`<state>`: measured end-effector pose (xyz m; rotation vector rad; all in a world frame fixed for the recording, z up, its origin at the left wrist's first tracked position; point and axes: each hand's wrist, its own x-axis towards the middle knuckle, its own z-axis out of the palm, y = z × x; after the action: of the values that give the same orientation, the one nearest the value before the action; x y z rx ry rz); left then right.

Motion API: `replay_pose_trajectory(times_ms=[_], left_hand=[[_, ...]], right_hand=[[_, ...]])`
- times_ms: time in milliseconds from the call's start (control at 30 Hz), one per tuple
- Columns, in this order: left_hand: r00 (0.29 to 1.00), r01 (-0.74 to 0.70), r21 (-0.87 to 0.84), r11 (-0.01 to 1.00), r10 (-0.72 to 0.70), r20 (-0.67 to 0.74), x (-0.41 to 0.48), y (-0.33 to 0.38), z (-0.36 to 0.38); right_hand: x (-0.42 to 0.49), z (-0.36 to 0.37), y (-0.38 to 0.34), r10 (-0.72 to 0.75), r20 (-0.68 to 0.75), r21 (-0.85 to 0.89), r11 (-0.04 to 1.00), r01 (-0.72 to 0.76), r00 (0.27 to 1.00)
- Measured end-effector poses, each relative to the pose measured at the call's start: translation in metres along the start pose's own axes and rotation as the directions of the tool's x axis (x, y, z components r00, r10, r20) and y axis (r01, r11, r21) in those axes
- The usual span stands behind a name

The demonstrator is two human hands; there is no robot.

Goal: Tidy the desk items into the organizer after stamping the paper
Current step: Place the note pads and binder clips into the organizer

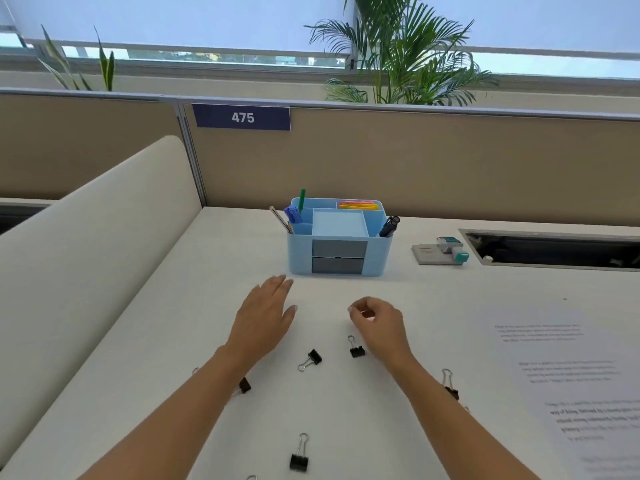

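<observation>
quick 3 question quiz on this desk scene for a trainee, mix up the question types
1. True or false: the left hand has straight fingers and holds nothing.
2. Where in the blue organizer are the coloured notes? A) front drawer B) back right compartment C) middle tray
3. Fill in: the dark blue sign reads ___.
Key: 1 true; 2 B; 3 475.

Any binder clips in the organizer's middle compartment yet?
No, the middle compartment shows only bare blue floor; the binder clips lie on the desk.
</observation>
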<state>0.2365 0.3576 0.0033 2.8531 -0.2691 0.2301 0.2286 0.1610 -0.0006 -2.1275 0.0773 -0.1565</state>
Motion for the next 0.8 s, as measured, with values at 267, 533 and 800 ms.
replay_pose_trajectory(times_ms=[267,533,800], left_hand=[[0.988,0.082,-0.042,0.996,-0.075,0.137,-0.022,-0.006,0.008],[0.999,0.010,-0.010,1.000,-0.010,-0.041,0.020,0.025,-0.023],[0.999,-0.025,0.159,0.987,0.018,0.044,0.061,0.027,-0.028]], right_hand=[[-0.005,0.013,-0.009,-0.013,0.079,-0.118,0.993,0.022,0.997],[0.042,0.026,-0.046,0.337,0.242,0.592,0.692,-0.414,0.910],[0.063,0.032,-0.059,0.378,0.423,0.832,0.199,-0.519,0.823]])
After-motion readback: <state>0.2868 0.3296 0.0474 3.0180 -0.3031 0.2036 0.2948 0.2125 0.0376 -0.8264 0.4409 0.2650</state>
